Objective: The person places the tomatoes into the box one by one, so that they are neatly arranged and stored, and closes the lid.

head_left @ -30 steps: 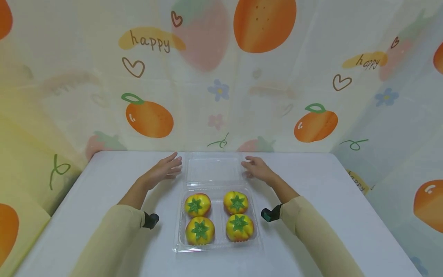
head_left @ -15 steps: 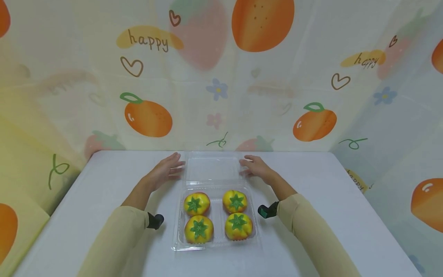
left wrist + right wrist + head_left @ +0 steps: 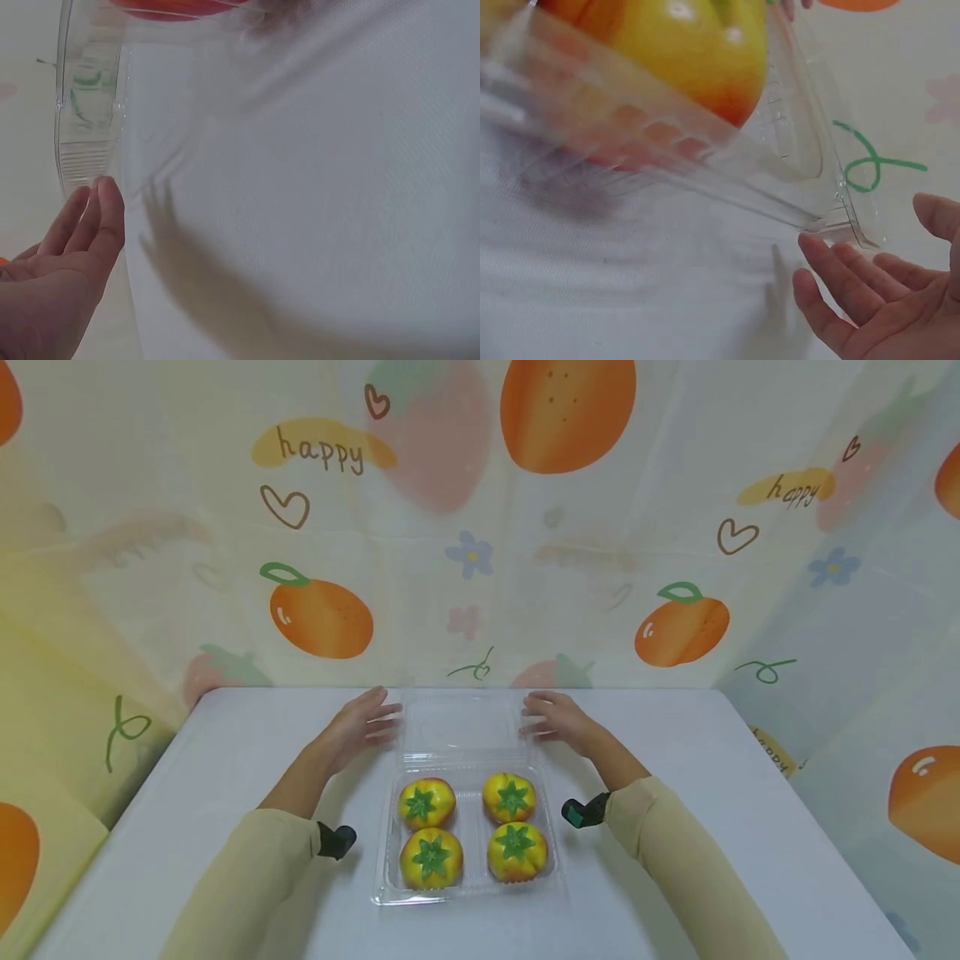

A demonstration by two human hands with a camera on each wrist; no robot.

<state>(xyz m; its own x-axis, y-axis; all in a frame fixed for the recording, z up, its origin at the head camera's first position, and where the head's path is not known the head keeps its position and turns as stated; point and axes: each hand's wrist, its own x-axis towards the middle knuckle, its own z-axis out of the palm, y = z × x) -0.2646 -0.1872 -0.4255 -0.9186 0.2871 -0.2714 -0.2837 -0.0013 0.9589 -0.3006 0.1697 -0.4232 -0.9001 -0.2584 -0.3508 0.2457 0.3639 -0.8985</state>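
Observation:
A clear plastic clamshell box [image 3: 472, 887] stands on the table with its lid [image 3: 461, 724] swung back on the far side. In its base sit several yellow-red, persimmon-like fruits [image 3: 432, 858] with green star-shaped tops. My left hand [image 3: 358, 732] is at the lid's left side, fingers extended; in the left wrist view its fingertips [image 3: 111, 187] reach the lid's edge. On the opposite side my right hand [image 3: 564, 725] has its fingers spread, the fingertips [image 3: 810, 244] at the lid's corner in the right wrist view. Whether either hand firmly touches the plastic, I cannot tell.
A white-covered table [image 3: 675, 860] lies under the box. Behind it hangs a cloth backdrop [image 3: 420, 610] printed with fruit, hearts and flowers, which also runs along both sides. A dark device [image 3: 337, 841] is on the left wrist, and another dark device [image 3: 587, 811] is on the right.
My left hand has shifted slightly right, closer to the lid. The right hand's fingers are a little more spread at the lid's side. The fruits keep their places in the box.

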